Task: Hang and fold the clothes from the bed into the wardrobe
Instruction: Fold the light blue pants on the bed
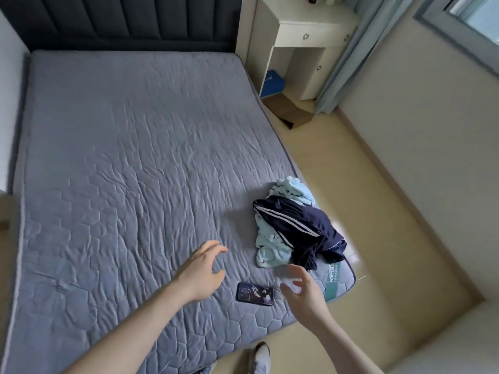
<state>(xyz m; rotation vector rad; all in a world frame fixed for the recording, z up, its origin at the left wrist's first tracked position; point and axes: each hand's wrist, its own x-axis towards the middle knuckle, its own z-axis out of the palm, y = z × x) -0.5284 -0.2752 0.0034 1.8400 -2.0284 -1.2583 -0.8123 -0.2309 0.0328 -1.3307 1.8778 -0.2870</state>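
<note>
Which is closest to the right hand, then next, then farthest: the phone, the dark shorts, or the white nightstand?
From the right hand:
1. Phone, just left of it on the bed.
2. Dark shorts, beyond the fingers near the bed's corner.
3. White nightstand, far off beside the headboard.

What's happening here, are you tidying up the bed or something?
A person stands at the foot corner of the bed and reaches both empty hands over it. The left hand and the right hand are open and hold nothing. Ahead of them a small pile lies near the bed's right edge: navy striped shorts draped over a light blue garment. A phone lies on the mattress between the hands. No clothes have been picked up yet.
</note>
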